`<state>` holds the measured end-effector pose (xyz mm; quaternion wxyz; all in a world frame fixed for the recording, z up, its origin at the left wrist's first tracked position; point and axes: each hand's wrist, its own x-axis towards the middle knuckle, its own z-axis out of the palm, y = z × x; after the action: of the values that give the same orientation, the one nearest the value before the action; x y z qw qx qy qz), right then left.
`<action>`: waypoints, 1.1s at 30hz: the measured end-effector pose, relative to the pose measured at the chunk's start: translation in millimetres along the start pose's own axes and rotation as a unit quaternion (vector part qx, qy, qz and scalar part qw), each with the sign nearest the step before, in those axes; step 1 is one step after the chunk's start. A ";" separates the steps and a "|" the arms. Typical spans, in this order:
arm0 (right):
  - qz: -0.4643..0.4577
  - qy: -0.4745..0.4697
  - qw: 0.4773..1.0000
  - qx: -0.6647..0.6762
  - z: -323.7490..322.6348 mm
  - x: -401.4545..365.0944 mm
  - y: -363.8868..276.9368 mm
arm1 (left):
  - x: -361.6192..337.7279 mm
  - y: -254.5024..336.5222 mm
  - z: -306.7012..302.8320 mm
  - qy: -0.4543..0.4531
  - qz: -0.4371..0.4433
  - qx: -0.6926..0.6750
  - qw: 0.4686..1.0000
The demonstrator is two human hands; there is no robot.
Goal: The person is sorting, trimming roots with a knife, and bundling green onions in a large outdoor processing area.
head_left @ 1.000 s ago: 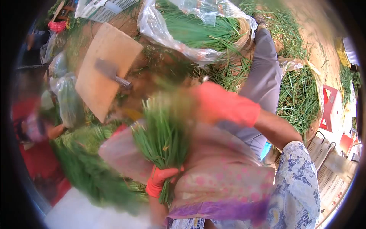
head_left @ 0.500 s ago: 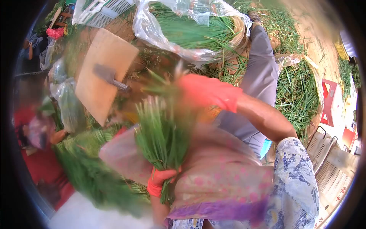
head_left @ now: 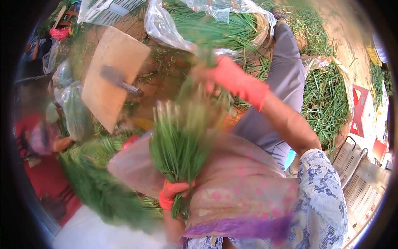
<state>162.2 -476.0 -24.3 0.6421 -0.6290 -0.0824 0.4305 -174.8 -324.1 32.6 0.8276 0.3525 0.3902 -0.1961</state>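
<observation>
My left hand (head_left: 174,193), in an orange glove, is wrapped round the lower part of a bunch of green chives (head_left: 176,149). The bunch stands upright over my lap, pale cut ends at the top. My right hand (head_left: 232,79), gloved the same way, is above and right of those ends. Its fingers are smeared by motion among blurred green strands, and I cannot tell whether they grip any. Beneath the bunch a pink-spotted apron (head_left: 244,182) with a purple hem covers my lap.
A cleaver-like blade with a dark handle (head_left: 114,77) lies on a tan board (head_left: 110,47). Ahead is a plastic bag (head_left: 159,25) of long chives; cut greens (head_left: 325,103) pile at right. More chives (head_left: 103,191) lie left, near another person's arm (head_left: 62,144). White crates (head_left: 365,182) stand right.
My right hand has moved up and slightly forward, away from the bunch's pale ends, its fingers still blurred. My left hand keeps its hold on the chives, almost unmoved.
</observation>
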 end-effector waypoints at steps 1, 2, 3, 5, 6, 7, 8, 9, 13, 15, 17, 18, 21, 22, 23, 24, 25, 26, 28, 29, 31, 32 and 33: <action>-0.011 -0.012 1.000 -0.025 -16.3 1.9 -10.2 | 0.0 1.1 0.8 -0.006 0.000 -0.005 1.000; -0.021 -0.024 0.998 -0.049 -29.3 -0.3 -19.7 | -0.8 2.2 1.8 -0.011 -0.002 -0.011 1.000; 0.013 -0.047 0.995 -0.086 -25.7 -7.3 -28.5 | -1.5 2.4 3.0 -0.017 -0.005 -0.016 1.000; 0.026 -0.124 0.980 -0.152 -8.7 -33.5 -40.3 | 0.6 -6.5 2.0 0.009 0.006 -0.036 0.999; 0.054 -0.150 0.968 -0.196 0.8 -35.4 -28.0 | 2.5 -7.7 2.2 0.014 0.007 -0.025 1.000; 0.037 -0.176 0.962 -0.206 8.2 -34.7 -18.4 | 4.5 -8.8 2.6 0.018 0.007 -0.014 1.000; 0.020 -0.201 0.956 -0.214 16.3 -33.5 -9.1 | 4.6 -6.6 1.3 0.015 0.000 0.019 1.000; 0.003 -0.228 0.948 -0.222 23.9 -31.8 -0.2 | 3.4 -5.5 -0.1 0.013 -0.008 0.037 0.999; 0.000 -0.241 0.955 -0.174 23.1 -18.6 24.7 | -0.2 -6.0 2.5 0.050 0.015 0.017 0.998; -0.009 -0.195 0.971 -0.139 14.3 -15.6 21.6 | 1.2 -19.0 20.9 0.111 0.090 -0.060 0.988; 0.021 -0.107 0.991 -0.080 10.7 -25.6 -0.4 | 6.3 -19.8 29.5 0.115 0.124 -0.095 0.981; 0.033 -0.059 0.996 -0.051 6.2 -29.1 -7.1 | 8.9 -18.0 28.4 0.091 0.118 -0.097 0.984; 0.017 0.005 0.998 -0.061 -43.1 -5.4 1.9 | 6.4 -14.3 9.9 0.009 0.071 -0.091 0.993; 0.006 -0.048 0.995 -0.092 -41.2 -8.4 4.5 | 7.9 -15.2 2.2 -0.003 0.061 -0.085 0.994; -0.004 -0.102 0.987 -0.123 -36.2 -15.8 8.6 | 10.3 -17.7 -5.1 -0.015 0.049 -0.080 0.995; -0.013 -0.154 0.976 -0.154 -31.3 -23.8 9.3 | 11.5 -16.4 -4.9 -0.027 0.037 -0.076 0.996; 0.008 -0.209 0.967 -0.143 -29.7 -29.2 7.3 | 11.8 -13.2 -3.2 -0.031 0.026 -0.069 0.997; 0.028 -0.264 0.955 -0.132 -28.1 -33.2 3.7 | 11.4 -7.8 0.0 -0.034 0.016 -0.062 0.997; 0.067 -0.375 0.919 -0.104 -21.7 -38.5 2.2 | 7.3 -5.3 8.8 -0.005 0.034 -0.072 0.997; 0.077 -0.385 0.920 -0.020 -17.8 -37.4 17.4 | 3.8 -12.1 16.4 0.028 0.062 -0.089 0.994; 0.042 -0.390 0.919 -0.043 -20.8 -29.7 31.9 | 0.8 -20.7 14.7 0.048 0.094 -0.092 0.990; 0.022 -0.392 0.918 -0.055 -23.4 -26.8 35.9 | 3.2 -25.9 5.7 0.036 0.098 -0.077 0.992; -0.007 -0.317 0.944 -0.094 -22.9 -36.9 22.6 | 2.8 -24.6 5.1 0.030 0.093 -0.080 0.992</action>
<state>144.2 -520.7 -32.5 0.5235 -0.5172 -0.3262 0.5933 -185.3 -344.6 22.1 0.8559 0.3259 0.3943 -0.0756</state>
